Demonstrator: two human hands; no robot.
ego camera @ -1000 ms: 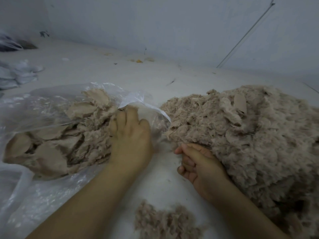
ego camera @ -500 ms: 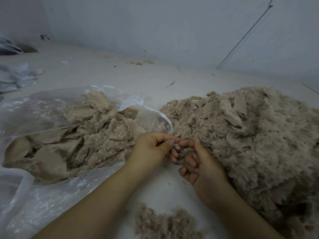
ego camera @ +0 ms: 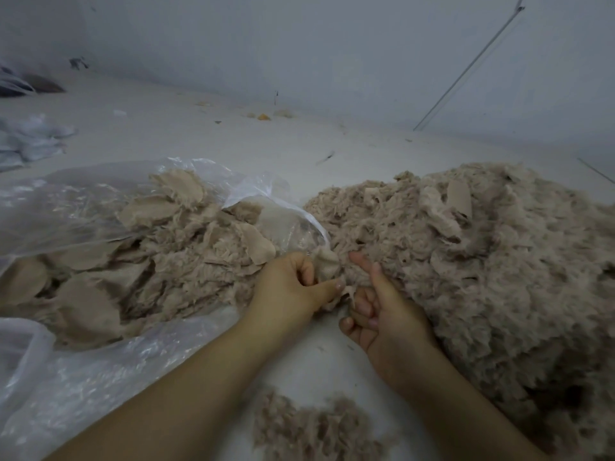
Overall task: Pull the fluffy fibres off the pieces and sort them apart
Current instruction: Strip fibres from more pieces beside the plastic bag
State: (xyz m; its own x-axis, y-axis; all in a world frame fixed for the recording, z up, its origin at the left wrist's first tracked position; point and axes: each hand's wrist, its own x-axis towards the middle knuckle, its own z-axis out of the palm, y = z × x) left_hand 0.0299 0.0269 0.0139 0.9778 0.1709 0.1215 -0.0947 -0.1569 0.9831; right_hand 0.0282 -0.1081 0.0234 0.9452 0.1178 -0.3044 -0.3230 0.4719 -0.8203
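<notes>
Beige fabric piece [ego camera: 327, 265] pinched in left hand [ego camera: 289, 287] at edge of fluffy heap [ego camera: 482, 271], right hand [ego camera: 382, 307] half-curled, forefinger out, grip unclear; stripping step judged in hand; next: pluck fibres, piece to bag [ego camera: 100, 247] leftward.

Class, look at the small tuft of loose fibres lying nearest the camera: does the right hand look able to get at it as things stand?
Probably yes. The small tuft lies on bare table just nearer than the right hand, with nothing between them, though that hand's fingers are at the piece the left hand pinches.
</notes>
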